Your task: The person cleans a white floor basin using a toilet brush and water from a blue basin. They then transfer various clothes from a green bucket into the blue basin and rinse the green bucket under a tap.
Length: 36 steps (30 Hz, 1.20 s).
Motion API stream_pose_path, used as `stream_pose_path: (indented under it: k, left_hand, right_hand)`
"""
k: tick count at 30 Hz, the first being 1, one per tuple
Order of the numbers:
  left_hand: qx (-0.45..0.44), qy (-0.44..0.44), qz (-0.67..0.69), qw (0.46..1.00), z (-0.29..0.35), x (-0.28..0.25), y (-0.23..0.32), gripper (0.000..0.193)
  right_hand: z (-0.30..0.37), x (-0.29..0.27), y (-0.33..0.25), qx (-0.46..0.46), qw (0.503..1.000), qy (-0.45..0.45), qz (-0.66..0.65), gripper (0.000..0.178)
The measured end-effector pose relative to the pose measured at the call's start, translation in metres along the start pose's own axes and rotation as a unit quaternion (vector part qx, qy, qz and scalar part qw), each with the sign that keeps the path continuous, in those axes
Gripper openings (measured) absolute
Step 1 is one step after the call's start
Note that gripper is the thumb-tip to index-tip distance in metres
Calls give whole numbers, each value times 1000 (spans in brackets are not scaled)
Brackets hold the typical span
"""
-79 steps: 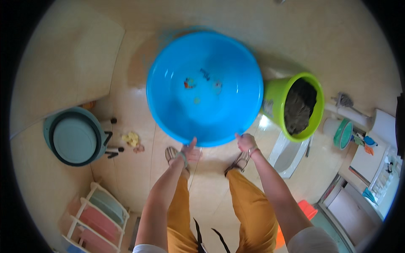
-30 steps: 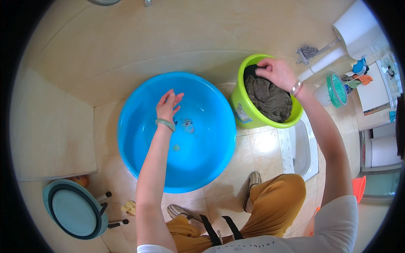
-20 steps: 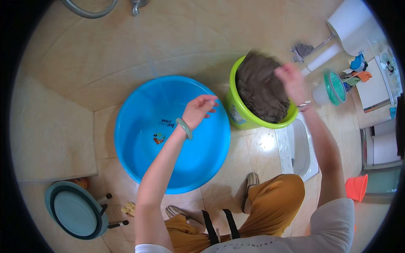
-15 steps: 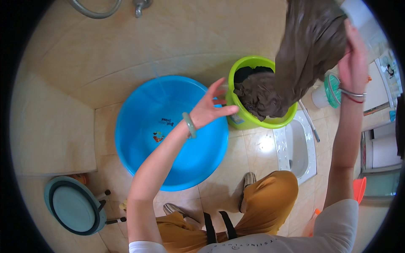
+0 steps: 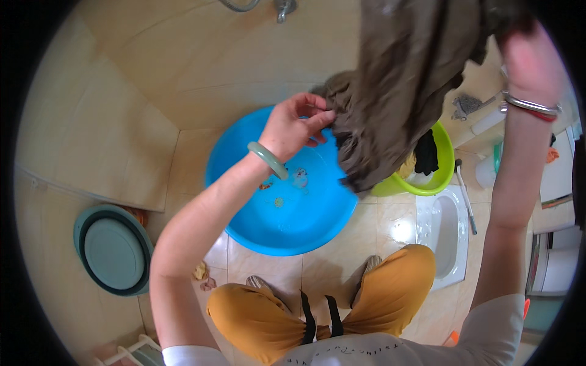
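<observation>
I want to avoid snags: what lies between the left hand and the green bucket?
In the head view, the raised brown cloth lies between the left hand and the green bucket, hiding part of that bucket.

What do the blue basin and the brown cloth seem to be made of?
Blue basin: likely plastic, smooth and slightly shiny, from its even colour and faint highlights.
Brown cloth: apparently thin fabric, dull, hanging in creased folds; its fibre is unclear.
</observation>
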State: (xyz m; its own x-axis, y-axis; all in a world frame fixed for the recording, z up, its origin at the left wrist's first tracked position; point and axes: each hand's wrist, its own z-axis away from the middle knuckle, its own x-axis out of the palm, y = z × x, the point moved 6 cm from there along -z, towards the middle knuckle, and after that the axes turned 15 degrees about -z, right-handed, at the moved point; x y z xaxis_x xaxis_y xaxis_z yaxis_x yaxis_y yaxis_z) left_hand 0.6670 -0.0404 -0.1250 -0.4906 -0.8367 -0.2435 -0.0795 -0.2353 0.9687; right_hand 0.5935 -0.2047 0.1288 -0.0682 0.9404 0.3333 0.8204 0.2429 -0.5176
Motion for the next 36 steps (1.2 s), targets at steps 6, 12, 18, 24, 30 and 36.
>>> stream_pose_path:
  k: [6,12,18,24,30,36]
  left_hand:
    - [45,198,-36,979,62,-118,-2,13]
    - [-43,162,-54,984,78,-110,-46,9]
    - [-9,-155,-369,916,77,-65,-59,18]
    - [103,-72,-372,919,14,31,-86,56]
    - [254,26,-534,806,-78,171,-54,44]
    - [138,-54,-753,641,-131,238,-70,41]
  right_hand:
    - [76,-67,103,315,929,-148,129,19]
    - [158,-55,163,423,903,-65,44,19]
    - [234,-39,211,351,801,-403,269,24]
    - [239,-119,218,187,812,-323,449,18]
    - [206,-265,183,245,638,-174,709,17]
    - [239,-323,209,466,633,-18,618,34]
